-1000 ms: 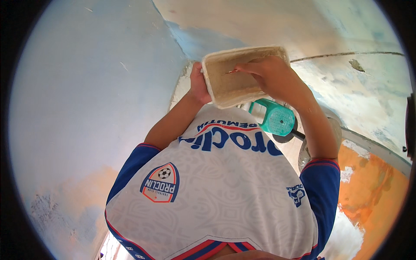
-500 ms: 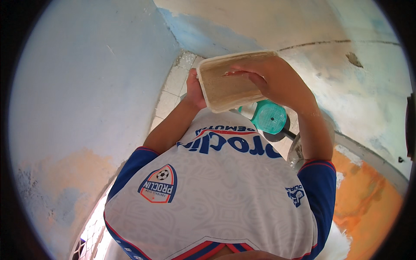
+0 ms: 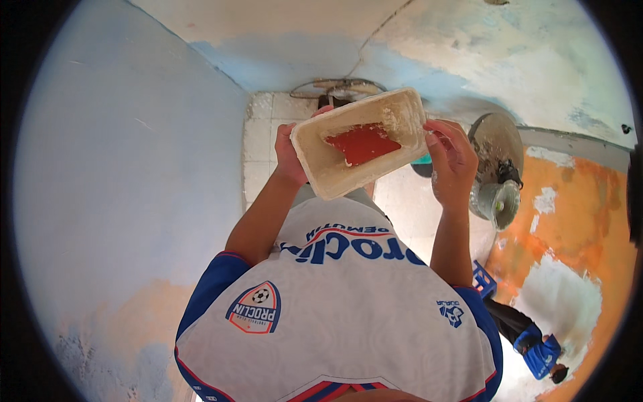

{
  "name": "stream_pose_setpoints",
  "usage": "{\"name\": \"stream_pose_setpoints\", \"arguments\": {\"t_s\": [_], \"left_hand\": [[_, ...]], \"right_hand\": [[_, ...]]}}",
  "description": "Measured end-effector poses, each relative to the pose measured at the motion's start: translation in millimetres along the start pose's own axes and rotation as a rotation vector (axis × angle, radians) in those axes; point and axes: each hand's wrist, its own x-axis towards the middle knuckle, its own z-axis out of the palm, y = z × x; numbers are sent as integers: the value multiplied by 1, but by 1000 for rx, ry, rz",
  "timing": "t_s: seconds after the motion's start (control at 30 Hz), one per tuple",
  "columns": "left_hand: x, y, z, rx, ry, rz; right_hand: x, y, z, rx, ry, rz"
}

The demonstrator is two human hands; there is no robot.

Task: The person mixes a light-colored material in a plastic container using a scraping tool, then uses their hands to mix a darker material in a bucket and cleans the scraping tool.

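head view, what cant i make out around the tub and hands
In the head view:
- left hand: some fingers, hidden by the tub
- teal thing: mostly hidden by the tub and right hand
- dark object: partly covered by the tub's far rim
- person in blue: hands too small to make out

Lg blue lettering [image 3: 351, 249], lettered crest [image 3: 253, 307], sm blue logo [image 3: 452, 315], all on wht shirt [image 3: 355, 328]

The container [image 3: 313, 164] is extending between the left hand [image 3: 288, 157] and the right hand [image 3: 454, 161], and contents [image 3: 364, 143] are lying inside. A wall [image 3: 134, 167] is standing to the left; another person [image 3: 540, 355] is occupying the lower right.
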Motion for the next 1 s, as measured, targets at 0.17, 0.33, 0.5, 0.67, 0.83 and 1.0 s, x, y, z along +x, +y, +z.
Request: {"name": "stream_pose_setpoints", "arguments": {"t_s": [0.17,0.33,0.5,0.67,0.83,1.0], "left_hand": [[-38,-46,-30,-155,198,-6],[-59,-66,-7,-123,303,-152],[-49,-101,23,-211,-32,-84],[-27,-166,39,-48,212,-157],[1,-248,65,73,280,-237],[30,-375,69,61,119,-183]], "right_hand": [[-36,17,-12,200,139,346],[-74,28,-10,223,16,523],[-101,29,-49,94,75,490],[-142,56,-121,142,175,490],[-191,101,-203,232,293,525],[-236,152,-302,21,273,449]]}}
